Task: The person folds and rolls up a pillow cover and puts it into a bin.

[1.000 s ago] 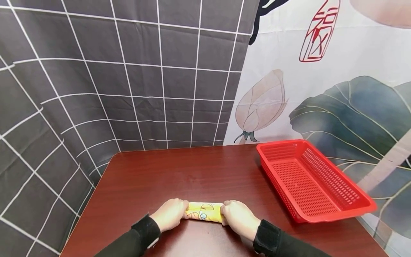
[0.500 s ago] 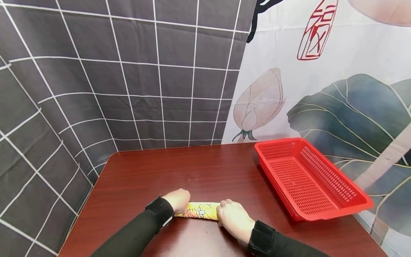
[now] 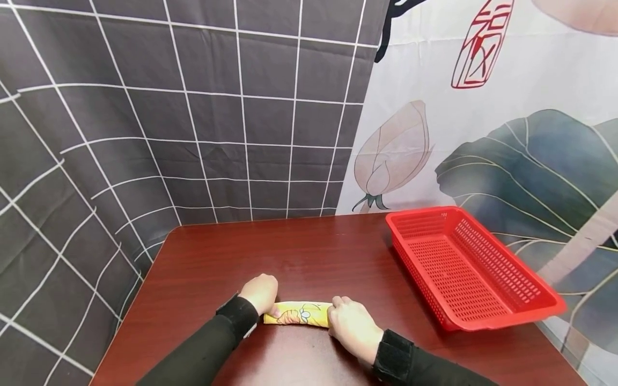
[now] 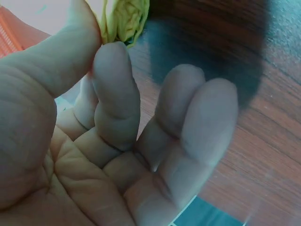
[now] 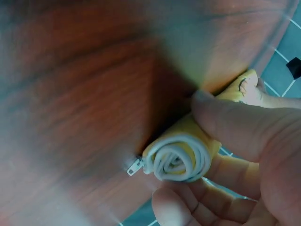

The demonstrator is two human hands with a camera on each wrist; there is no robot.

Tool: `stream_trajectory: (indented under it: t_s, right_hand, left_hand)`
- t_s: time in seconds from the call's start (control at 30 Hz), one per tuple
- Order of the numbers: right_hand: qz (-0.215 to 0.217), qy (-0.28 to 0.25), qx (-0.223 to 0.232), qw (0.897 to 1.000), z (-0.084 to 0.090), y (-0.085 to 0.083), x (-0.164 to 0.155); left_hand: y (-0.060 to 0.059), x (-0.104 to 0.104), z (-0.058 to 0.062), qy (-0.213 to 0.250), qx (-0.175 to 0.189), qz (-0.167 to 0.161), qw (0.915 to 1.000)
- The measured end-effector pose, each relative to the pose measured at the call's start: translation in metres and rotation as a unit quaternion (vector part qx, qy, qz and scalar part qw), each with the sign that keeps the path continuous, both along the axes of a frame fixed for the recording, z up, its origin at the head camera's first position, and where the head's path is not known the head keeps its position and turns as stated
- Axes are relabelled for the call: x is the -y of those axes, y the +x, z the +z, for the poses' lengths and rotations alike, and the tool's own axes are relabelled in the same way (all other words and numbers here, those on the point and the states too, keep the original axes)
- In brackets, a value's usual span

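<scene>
A yellow zip pouch [image 3: 303, 314] printed with a cartoon is rolled into a tube, lying crosswise near the table's front. At its left end, my left hand [image 3: 260, 294] pinches it between thumb and index finger; the other fingers curve loosely in the left wrist view, below the crumpled yellow end [image 4: 126, 21]. My right hand [image 3: 351, 327] grips the right end, thumb on one side and fingers curled under the other. In the right wrist view, that end shows a white-and-yellow spiral [image 5: 175, 161], and a small zipper pull [image 5: 135, 167] sticks out beside it.
A red plastic basket [image 3: 507, 325] with perforated walls stands at the table's right side. Behind the brown table [image 3: 232, 257] hang a grey grid-patterned cloth [image 3: 203, 123] and a white cloth with lotus prints [image 3: 444, 128].
My left hand has shifted away from me and slightly left, uncovering more of the pouch's left end. My right hand keeps its grip, almost in place.
</scene>
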State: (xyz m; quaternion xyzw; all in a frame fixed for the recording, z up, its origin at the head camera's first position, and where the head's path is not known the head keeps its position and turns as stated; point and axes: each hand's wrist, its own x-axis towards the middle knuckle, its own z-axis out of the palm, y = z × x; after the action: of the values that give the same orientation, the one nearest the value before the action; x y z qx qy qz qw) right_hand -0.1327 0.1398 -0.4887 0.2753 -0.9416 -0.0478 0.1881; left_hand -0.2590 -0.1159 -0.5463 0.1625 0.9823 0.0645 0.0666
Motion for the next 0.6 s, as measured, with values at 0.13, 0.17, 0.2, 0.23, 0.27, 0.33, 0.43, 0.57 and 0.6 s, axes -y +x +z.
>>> stream_trajectory:
  t_s: [0.13, 0.17, 0.2, 0.23, 0.27, 0.33, 0.43, 0.57, 0.6]
  right_hand:
    - [-0.002, -0.012, 0.017, 1.000, 0.002, 0.001, 0.000]
    - [-0.003, -0.011, 0.025, 1.000, 0.004, 0.001, 0.000]
    - [-0.003, -0.012, 0.034, 0.999, 0.005, 0.000, 0.000]
    - [-0.002, -0.013, 0.045, 0.999, 0.007, -0.002, 0.000]
    - [-0.003, -0.015, 0.058, 0.998, 0.009, -0.004, 0.000]
    - [-0.001, -0.018, 0.085, 0.996, 0.014, -0.009, -0.001]
    - [0.005, -0.027, 0.133, 0.991, 0.022, -0.018, -0.004]
    - [0.009, -0.051, 0.196, 0.979, 0.029, -0.029, -0.007]
    - [0.007, -0.058, 0.212, 0.975, 0.030, -0.032, -0.008]
  left_hand:
    - [-0.006, 0.003, -0.011, 0.000, -0.008, 0.007, 0.9999]
    - [-0.008, 0.004, -0.014, 0.001, -0.006, 0.009, 0.9999]
    - [-0.009, 0.005, -0.015, 0.001, -0.009, 0.008, 0.9999]
    - [-0.010, 0.005, -0.016, 0.002, -0.011, 0.008, 0.9999]
    - [-0.010, 0.006, -0.017, 0.004, -0.015, 0.007, 0.9999]
    - [-0.011, 0.008, -0.017, 0.005, -0.019, 0.007, 0.9998]
    - [-0.009, 0.009, -0.014, 0.005, -0.017, 0.012, 0.9998]
    - [-0.005, 0.009, -0.004, 0.014, -0.003, 0.010, 0.9999]
    - [0.000, 0.008, 0.004, 0.019, -0.004, 0.009, 0.9998]
